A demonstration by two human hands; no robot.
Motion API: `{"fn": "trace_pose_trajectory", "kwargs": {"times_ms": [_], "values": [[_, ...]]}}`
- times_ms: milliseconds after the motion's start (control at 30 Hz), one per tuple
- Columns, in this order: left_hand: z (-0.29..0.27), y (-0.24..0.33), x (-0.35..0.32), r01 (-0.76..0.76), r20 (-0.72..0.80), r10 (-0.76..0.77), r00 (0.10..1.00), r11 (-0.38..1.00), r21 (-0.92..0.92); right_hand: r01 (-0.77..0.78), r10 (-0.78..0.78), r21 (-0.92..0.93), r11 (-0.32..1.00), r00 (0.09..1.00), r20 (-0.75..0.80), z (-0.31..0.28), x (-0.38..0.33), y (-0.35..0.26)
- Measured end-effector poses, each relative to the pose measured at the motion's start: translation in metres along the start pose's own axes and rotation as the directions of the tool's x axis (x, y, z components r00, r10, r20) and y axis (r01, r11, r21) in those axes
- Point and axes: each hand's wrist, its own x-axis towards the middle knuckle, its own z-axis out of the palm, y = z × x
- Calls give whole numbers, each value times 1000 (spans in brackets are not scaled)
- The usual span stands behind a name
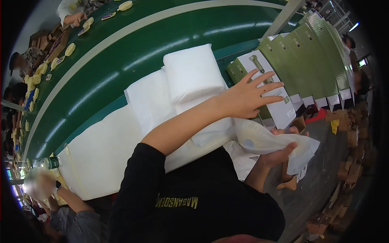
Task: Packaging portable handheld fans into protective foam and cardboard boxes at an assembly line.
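Observation:
My left arm reaches across my body to the right, and my left hand (pixel 246 97) is spread over the white printed front of a green-and-white carton (pixel 285 114). Its fingers are apart; whether they touch the carton I cannot tell. Below it, my right hand (pixel 279 156) grips a translucent white bag (pixel 259 137) with a pale rounded object inside, its kind hidden by the wrapping. The bag's loose end hangs past my fingers. Left of my hands, stacks of folded white bags or sheets (pixel 195 73) lie on the white work surface (pixel 101 156).
Several green cartons (pixel 312 60) stand in a row at the right. A green conveyor belt (pixel 121 60) curves along the far side, carrying pale yellow items (pixel 70 50). A co-worker (pixel 77 222) sits at the lower left near a bottle (pixel 50 163). Brown cardboard boxes (pixel 352 162) pile at the far right.

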Motion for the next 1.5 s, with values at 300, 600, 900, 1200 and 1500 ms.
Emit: {"fn": "trace_pose_trajectory", "kwargs": {"times_ms": [300,600,900,1200,1500], "values": [[15,-26,1,-124,107,87,990,908,400,-16,-162,-600,800,957,-241,-8,27,-37],[-118,9,-13,257,-203,-231,951,960,114,127,-478,571,811,706,522,24,120,-81],[-211,-24,-83,640,-356,-608,710,767,-33,740,-569,-96,666,587,576,181,81,-13],[-232,-49,-117,674,-443,-643,625,731,-109,691,-627,123,713,548,554,234,60,12],[-234,-91,-158,832,-317,-785,533,554,26,950,-363,-40,309,156,919,275,28,66]]}}
